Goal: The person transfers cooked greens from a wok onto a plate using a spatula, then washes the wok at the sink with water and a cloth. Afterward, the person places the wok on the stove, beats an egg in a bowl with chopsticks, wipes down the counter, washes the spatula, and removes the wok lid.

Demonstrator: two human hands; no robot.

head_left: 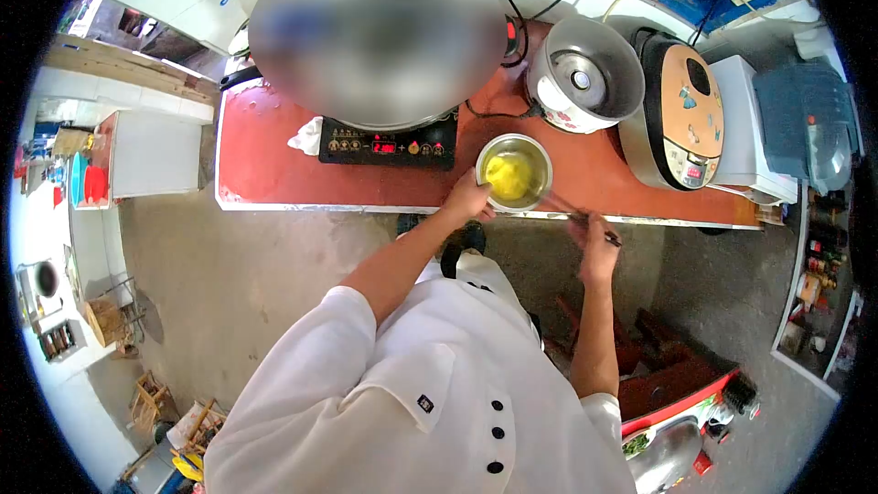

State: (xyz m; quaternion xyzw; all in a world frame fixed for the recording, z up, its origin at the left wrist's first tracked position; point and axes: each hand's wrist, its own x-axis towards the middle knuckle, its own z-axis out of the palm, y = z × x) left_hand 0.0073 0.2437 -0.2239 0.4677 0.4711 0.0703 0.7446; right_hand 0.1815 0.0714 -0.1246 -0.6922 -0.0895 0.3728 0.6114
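Note:
A round metal bowl (514, 173) with yellow liquid in it stands at the front edge of the red counter (274, 160). My left hand (468, 197) grips the bowl's left rim. To the right of the bowl, my right hand (596, 247) is closed around chopsticks (565, 206), which are blurred by motion and point toward the bowl. Left of the bowl is a black induction cooker (388, 144) with a lit red display. Above it sits a large wide pan, partly blurred.
A white pot (585, 78) with a metal interior stands behind the bowl, with a rice cooker (681, 114) to its right. A blue-grey plastic container (800, 119) is at the far right. Cables run along the wall. A crumpled white cloth (306, 136) lies beside the cooker.

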